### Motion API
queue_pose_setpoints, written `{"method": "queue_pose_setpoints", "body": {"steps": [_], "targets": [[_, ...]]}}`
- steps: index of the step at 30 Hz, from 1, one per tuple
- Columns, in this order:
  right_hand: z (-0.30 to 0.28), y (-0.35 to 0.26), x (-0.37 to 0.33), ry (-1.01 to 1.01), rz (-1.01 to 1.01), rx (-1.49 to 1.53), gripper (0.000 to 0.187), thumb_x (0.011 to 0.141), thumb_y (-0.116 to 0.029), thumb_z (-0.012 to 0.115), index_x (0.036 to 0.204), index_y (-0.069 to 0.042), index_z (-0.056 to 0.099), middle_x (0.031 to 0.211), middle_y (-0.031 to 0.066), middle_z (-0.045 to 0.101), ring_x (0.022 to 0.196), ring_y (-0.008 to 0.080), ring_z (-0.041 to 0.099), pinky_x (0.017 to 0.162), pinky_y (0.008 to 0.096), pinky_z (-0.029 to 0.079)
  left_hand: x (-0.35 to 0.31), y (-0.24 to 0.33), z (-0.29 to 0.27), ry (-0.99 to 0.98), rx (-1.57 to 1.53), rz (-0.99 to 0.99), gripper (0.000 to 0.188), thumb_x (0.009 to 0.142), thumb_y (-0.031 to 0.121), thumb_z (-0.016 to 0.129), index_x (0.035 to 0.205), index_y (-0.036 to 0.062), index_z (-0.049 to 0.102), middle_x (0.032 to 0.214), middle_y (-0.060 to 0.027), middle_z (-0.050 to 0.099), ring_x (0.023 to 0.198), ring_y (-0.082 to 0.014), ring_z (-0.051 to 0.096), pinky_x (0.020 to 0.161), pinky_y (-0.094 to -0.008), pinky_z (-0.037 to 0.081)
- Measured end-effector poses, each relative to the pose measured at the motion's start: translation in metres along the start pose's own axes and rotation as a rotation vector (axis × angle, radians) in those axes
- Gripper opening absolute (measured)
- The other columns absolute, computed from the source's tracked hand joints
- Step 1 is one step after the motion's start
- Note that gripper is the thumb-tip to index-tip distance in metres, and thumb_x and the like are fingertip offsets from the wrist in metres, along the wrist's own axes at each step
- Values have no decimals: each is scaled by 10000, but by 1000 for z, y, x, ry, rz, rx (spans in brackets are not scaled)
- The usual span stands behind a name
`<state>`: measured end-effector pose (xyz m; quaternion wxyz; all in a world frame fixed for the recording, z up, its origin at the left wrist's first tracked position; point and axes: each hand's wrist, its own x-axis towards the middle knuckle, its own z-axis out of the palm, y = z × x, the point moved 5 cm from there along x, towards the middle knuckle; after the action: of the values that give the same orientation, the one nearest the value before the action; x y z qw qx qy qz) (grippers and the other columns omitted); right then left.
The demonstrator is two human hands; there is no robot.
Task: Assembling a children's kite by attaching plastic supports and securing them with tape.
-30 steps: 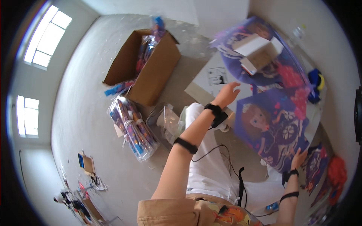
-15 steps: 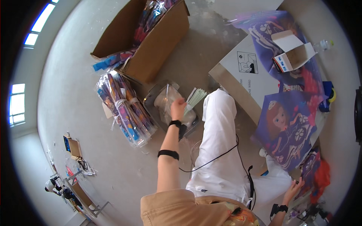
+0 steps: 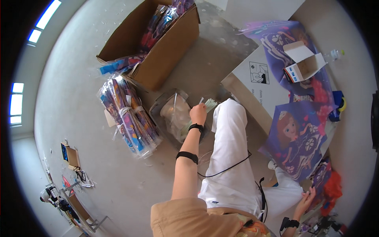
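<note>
In on the left hand (image 3: 198,113), over the right side of a dark see-through tray (image 3: 158,110), with fingers curled in tight and a thin white strip (image 3: 201,100) poking up beside them; can't tell whether gripped, with the fingertips hidden behind the knuckles. Just beyond, half covered by that hand, on to pale green strips (image 3: 211,104), fanned toward the white-trousered knee (image 3: 231,112). Beside them in the tray, a look at a crumpled clear bag (image 3: 173,112), too cloudy to make out inside. Over to the right hand (image 3: 304,200), just below a purple printed sheet (image 3: 300,138), with fingers parted and loosely bent; no telling if touching. For print, across to the white carton (image 3: 256,75), marked with a framed line drawing and sideways lettering (on the small open box (image 3: 306,67), too tiny to read). Up top, to a cardboard box (image 3: 173,51), cut off by the frame, with a wrapped bundle (image 3: 130,114) just below. For elbow room, out left across a broad sweep of grey floor (image 3: 90,170); on the right, hemmed in by carton and sheet, and tight between tray and knee.
</note>
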<state>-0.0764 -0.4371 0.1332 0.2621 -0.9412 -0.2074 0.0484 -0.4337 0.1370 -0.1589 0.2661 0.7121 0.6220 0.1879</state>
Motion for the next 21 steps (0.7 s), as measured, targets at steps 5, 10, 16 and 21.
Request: {"method": "queue_pose_setpoints", "body": {"steps": [5,10,16,21], "targets": [[7,-18,-3,-5,-132,93,400,1040,-118,434,1430,-39,393,1227,144,590,756,165,565,734,303,489,7,33,-7,65,93,151,158,842,178,561,762,91,665,743,-151,673,725,-364,667,632,-478,524],[-3,-9,-22,80,-99,181,400,1032,-111,446,1422,-31,404,1148,133,604,761,158,571,737,296,494,7,75,-15,155,117,160,155,868,179,558,782,78,639,807,-151,687,761,-354,672,647,-476,529],[5,-6,-29,117,-117,254,367,1011,-53,457,1376,-22,453,1077,119,607,734,145,587,717,280,503,12,68,-39,154,106,180,172,845,203,588,841,123,741,791,-161,684,747,-384,664,658,-465,532],[6,-25,-33,95,-164,211,356,1009,-50,469,1364,-17,460,1021,100,620,719,130,581,693,265,494,2,57,-42,74,258,119,147,859,216,593,856,123,708,819,-141,691,783,-369,666,662,-458,532]]}}
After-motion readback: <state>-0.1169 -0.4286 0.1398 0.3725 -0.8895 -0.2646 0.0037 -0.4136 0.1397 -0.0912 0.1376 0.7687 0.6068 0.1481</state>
